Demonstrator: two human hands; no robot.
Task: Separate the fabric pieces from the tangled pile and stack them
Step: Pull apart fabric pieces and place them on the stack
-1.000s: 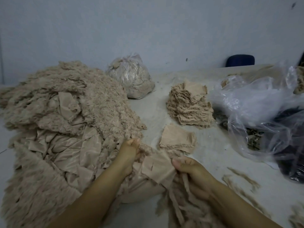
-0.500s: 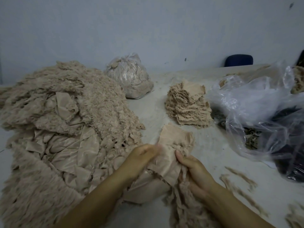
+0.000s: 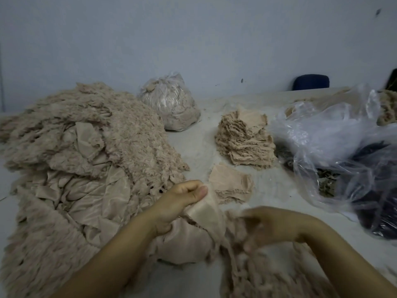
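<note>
Table (image 3: 193, 147) — fabric piece (image 3: 205, 214) between hands (image 3: 180, 203)

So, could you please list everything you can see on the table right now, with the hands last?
tangled pile: one, beige, left half of the table
tall stack: one, beige fabric pieces, centre, far side
small stack: one, beige, centre, just beyond the hands
fabric piece: one, beige, held between the hands
frayed strips: a clump, beige, under the right hand
tied bag: one, clear, filled with beige scraps, far centre
loose plastic bags: several, clear, over dark contents, right
table: one, pale grey
chair back: one, dark blue, behind the table
left hand: thumb and fingers pinch the fabric piece
right hand: blurred, grip unclear
</note>
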